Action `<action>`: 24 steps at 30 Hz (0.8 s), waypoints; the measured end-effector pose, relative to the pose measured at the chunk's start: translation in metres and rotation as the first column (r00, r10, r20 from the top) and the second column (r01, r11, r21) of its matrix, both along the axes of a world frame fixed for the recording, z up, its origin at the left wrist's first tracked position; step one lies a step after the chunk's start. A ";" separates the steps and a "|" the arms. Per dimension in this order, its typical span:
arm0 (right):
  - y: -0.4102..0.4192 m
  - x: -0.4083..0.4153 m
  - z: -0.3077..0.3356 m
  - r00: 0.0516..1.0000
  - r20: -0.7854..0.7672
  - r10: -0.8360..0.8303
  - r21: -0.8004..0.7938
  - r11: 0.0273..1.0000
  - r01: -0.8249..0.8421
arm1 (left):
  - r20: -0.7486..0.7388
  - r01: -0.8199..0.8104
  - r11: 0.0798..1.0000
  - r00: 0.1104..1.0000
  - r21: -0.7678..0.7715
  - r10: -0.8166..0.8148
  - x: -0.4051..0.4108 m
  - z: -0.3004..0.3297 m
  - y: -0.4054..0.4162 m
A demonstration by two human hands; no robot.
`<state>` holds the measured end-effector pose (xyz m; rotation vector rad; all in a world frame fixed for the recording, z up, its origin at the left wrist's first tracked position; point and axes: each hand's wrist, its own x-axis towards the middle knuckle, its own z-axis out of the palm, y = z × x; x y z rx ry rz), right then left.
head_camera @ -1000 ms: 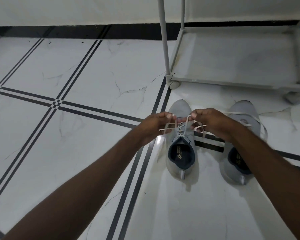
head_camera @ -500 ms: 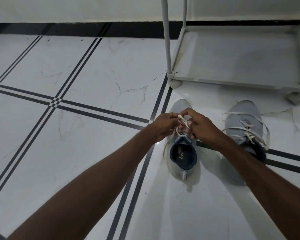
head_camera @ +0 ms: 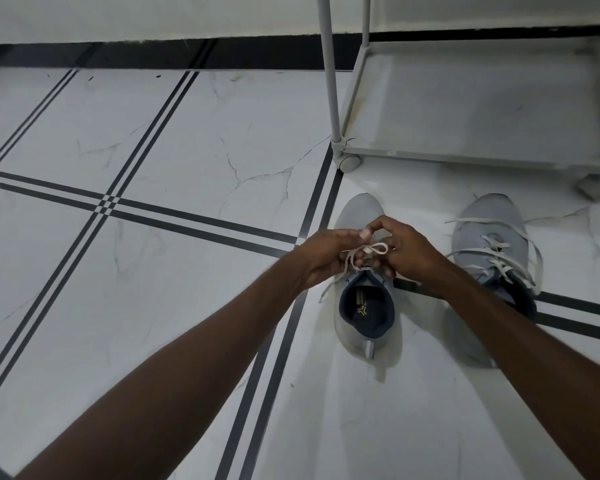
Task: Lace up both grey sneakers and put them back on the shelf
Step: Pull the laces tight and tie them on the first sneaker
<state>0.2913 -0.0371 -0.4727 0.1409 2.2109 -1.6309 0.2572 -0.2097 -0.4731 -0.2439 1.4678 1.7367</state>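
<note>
Two grey sneakers stand on the white tiled floor, toes pointing away from me. The left sneaker (head_camera: 364, 327) has a dark blue lining and its white lace (head_camera: 374, 250) is looped above the tongue. My left hand (head_camera: 326, 256) and my right hand (head_camera: 407, 251) meet over that tongue, each pinching part of the lace. The right sneaker (head_camera: 492, 233) sits apart to the right, with loose white laces trailing across its top and side. My right forearm covers its heel.
A pale metal shelf (head_camera: 465, 157) on casters stands just beyond the sneakers, its bottom tier bare, with an upright pole (head_camera: 328, 64) at its near left corner. Black double stripes cross the floor. A black skirting runs along the far wall.
My hands, pulling the lace ends apart over the left sneaker a second ago, have come together above its tongue and now hold a loop of lace. The right sneaker has not moved.
</note>
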 end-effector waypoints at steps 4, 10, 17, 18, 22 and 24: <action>0.003 0.000 -0.009 0.993 0.084 -0.081 -0.128 0.987 0.092 | -0.070 -0.078 0.997 0.995 -0.025 0.076 -0.002 -0.006 0.007; 0.002 -0.003 -0.012 0.957 0.239 -0.167 -0.346 0.906 0.245 | -0.115 -0.319 0.931 0.946 -0.176 0.302 -0.001 -0.014 0.004; -0.009 -0.002 -0.006 0.923 0.270 -0.275 -0.326 0.875 0.356 | -0.116 -0.253 0.961 0.964 -0.109 0.240 0.004 -0.006 0.017; -0.010 -0.002 -0.005 0.908 0.282 -0.310 -0.306 0.868 0.391 | -0.111 -0.206 0.975 0.974 -0.082 0.196 0.004 -0.005 0.016; -0.013 -0.002 -0.006 0.866 0.295 -0.403 -0.228 0.850 0.474 | -0.122 -0.072 0.997 0.990 0.000 0.072 0.006 -0.007 0.011; -0.015 -0.002 -0.007 0.854 0.306 -0.420 -0.226 0.840 0.494 | -0.160 -0.072 0.997 0.984 0.017 0.074 0.009 -0.011 0.013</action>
